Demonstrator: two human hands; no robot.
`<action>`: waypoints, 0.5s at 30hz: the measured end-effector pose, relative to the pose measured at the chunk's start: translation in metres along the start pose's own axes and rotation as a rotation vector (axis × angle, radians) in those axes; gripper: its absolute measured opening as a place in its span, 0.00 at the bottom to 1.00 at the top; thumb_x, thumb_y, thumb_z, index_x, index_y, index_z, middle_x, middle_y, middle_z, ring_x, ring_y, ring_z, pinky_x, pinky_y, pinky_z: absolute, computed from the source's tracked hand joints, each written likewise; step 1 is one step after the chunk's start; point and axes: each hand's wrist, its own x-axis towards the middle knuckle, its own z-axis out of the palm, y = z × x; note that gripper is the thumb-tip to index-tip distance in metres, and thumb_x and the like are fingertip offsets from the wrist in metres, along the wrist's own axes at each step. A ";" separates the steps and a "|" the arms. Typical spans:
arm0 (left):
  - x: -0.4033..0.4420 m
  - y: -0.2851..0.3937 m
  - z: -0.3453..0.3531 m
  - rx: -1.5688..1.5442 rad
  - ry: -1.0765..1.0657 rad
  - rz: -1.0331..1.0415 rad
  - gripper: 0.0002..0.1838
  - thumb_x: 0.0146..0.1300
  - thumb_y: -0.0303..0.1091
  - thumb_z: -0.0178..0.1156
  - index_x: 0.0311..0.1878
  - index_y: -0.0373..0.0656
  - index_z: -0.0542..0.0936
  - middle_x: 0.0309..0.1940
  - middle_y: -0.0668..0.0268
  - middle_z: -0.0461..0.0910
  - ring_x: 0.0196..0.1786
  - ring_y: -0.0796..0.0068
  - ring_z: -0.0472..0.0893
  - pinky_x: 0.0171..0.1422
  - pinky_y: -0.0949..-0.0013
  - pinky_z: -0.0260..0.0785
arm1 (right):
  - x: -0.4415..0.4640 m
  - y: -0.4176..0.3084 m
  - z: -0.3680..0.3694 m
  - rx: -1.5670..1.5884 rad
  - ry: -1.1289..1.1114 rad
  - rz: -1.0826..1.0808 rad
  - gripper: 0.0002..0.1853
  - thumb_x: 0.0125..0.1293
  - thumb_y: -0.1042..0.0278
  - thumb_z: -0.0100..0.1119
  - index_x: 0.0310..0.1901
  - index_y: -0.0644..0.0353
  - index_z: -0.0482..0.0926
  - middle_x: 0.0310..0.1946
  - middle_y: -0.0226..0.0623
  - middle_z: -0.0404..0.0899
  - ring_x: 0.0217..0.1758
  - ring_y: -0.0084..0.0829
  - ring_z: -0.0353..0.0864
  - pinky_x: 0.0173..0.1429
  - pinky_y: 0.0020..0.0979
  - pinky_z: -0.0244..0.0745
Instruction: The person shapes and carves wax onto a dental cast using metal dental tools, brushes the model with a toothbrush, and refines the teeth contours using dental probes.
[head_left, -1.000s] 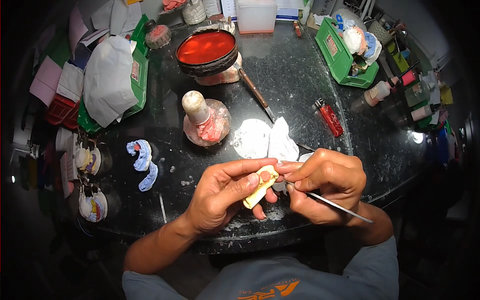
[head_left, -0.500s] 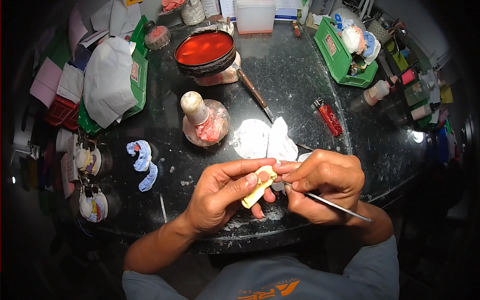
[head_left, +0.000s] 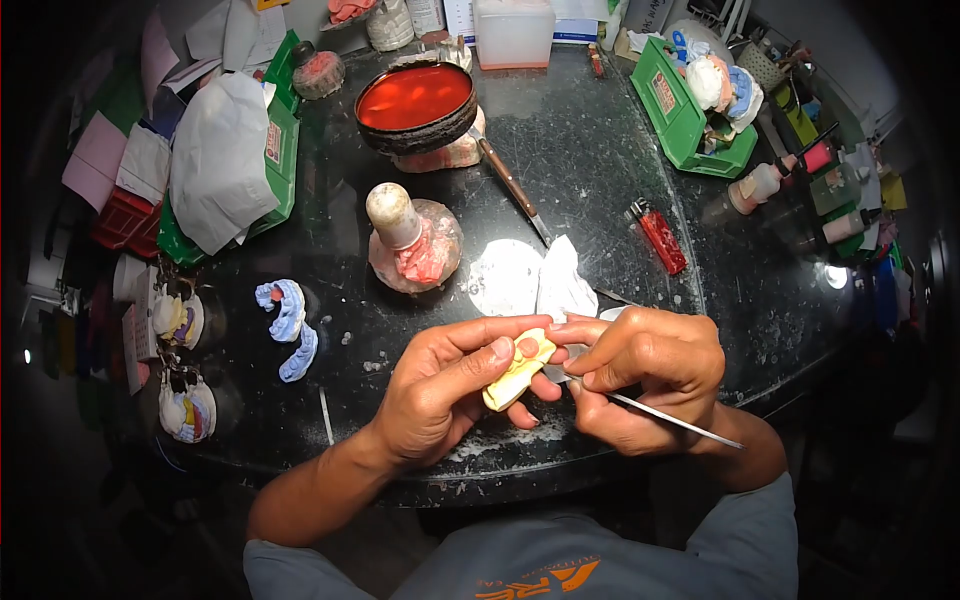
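Observation:
My left hand [head_left: 445, 385] is closed around a small pale yellow dental model [head_left: 520, 372], its thumb resting on the near face and fingertips showing behind. In my right hand [head_left: 645, 375] a thin metal hand tool [head_left: 680, 423] is pinched, its shaft sloping down to the right. The tool's tip lies close to the yellow model; whether it touches cannot be made out. My two hands almost meet at the fingertips. Beyond them on the dark table lie a white round piece [head_left: 505, 280] and a crumpled white cloth or paper [head_left: 566, 280].
A bowl of red material [head_left: 416, 98] stands at the back, with a wooden-handled knife [head_left: 508, 178] beside it. Nearer is a squat glass burner [head_left: 415, 245]. A red lighter [head_left: 658, 238] lies right, blue dental pieces [head_left: 288, 310] left. Green bins [head_left: 705, 150] flank the table [head_left: 590, 150].
The yellow model has turned slightly in my left hand. My right hand and the tool have shifted a little, the tool still pinched.

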 end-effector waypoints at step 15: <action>-0.002 -0.007 0.008 0.241 0.000 0.153 0.31 0.77 0.18 0.60 0.81 0.27 0.65 0.70 0.48 0.78 0.70 0.64 0.81 0.76 0.63 0.77 | 0.002 0.001 -0.001 -0.176 0.034 -0.060 0.10 0.54 0.89 0.71 0.33 0.66 0.80 0.33 0.44 0.86 0.44 0.42 0.95 0.57 0.42 0.93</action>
